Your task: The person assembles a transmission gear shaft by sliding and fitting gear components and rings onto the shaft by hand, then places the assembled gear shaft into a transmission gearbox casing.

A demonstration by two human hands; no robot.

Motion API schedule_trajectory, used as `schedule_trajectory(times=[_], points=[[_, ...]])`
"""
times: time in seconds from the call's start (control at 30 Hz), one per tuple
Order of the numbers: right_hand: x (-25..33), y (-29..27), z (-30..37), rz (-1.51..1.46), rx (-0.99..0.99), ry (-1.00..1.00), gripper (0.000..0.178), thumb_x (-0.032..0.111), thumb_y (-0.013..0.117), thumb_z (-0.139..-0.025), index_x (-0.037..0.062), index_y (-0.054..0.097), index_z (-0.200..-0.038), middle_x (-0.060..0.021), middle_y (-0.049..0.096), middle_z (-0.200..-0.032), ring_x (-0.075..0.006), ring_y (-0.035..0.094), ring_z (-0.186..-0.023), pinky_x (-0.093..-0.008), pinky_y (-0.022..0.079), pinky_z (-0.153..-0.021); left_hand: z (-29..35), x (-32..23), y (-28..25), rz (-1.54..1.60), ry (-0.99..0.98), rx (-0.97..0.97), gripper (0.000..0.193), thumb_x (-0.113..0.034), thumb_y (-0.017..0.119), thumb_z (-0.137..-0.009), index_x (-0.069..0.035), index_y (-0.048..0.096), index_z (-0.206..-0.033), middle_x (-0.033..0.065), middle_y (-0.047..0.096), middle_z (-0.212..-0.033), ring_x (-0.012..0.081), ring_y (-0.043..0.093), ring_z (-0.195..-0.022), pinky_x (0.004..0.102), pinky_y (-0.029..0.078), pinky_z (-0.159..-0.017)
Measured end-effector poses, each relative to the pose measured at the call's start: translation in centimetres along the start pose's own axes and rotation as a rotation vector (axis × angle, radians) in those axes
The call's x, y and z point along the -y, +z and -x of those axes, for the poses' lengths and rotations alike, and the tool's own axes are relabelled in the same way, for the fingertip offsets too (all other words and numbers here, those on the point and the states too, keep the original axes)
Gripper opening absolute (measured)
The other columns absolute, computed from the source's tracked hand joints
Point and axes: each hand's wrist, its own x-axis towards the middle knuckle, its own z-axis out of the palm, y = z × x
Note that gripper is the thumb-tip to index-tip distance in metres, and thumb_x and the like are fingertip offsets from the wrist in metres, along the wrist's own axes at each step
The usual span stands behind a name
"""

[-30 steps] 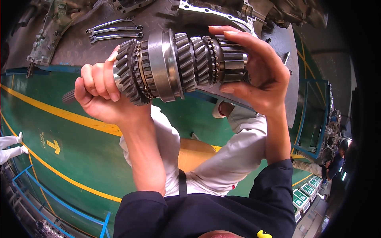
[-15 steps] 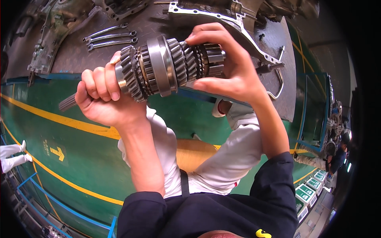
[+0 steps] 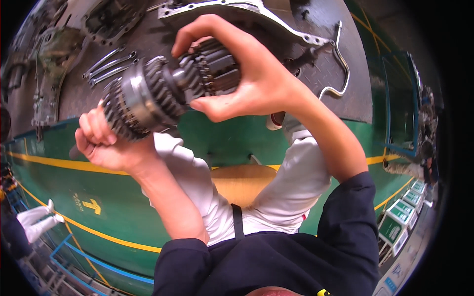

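My left hand is wrapped round the lower left end of a gear shaft, held tilted above the table's near edge. On the shaft sits a stack of helical gears with a smooth, shiny synchronizer sleeve. My right hand is curved over the upper right end, thumb below and fingers above, gripping a dark gear with a toothed hub. A short bare stretch of shaft shows between that gear and the rest of the stack. Motion blurs the parts slightly.
Several wrenches lie on the metal table beyond the gears. A cast housing stands at the back, and more castings lie at left. A bent metal rod rests at right. Another person's legs show at far left.
Both hands and the gear shaft have moved left in view, and the shaft tilts more. The right-hand gear has slid away from the others, baring shaft between them.
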Motion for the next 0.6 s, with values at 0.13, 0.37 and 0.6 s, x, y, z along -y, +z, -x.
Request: schedule_trajectory(times=[0.13,0.37,0.6], points=[[-0.3,0.4,0.3,-0.042,-0.044,0.058,0.058,0.006,0.073,-0.063,0.0008,0.051,-0.117,-0.0052,0.056,-0.105,-0.0108,0.056,-0.090,-0.0254,0.048,-0.084,0.0,-0.4,0.1,-0.020,-0.007,-0.056,0.032,-0.016,0.050,-0.090,-0.018,0.031,-0.064,-0.0050,0.032,-0.057,0.0069,0.032,-0.052,0.0225,0.034,-0.061],[-0.3,0.4,0.3,-0.082,-0.133,0.041,0.053,0.013,0.074,-0.062,0.0010,0.053,-0.109,-0.0126,0.058,-0.097,-0.0224,0.060,-0.087,-0.0336,0.049,-0.080,0.0,-0.1,0.0,-0.053,-0.002,-0.060,0.032,-0.019,0.048,-0.091,-0.018,0.029,-0.065,-0.0049,0.030,-0.058,0.0070,0.033,-0.053,0.0226,0.033,-0.062],[-0.4,0.0,0.7,-0.057,-0.149,0.063,0.053,0.012,0.073,-0.062,0.0007,0.052,-0.110,-0.0093,0.057,-0.096,-0.0164,0.057,-0.087,-0.0301,0.049,-0.081,-0.2,0.2,-0.3,-0.062,0.018,-0.053,0.032,-0.019,0.049,-0.090,-0.018,0.030,-0.064,-0.0051,0.030,-0.058,0.0074,0.033,-0.055,0.0228,0.033,-0.064]])
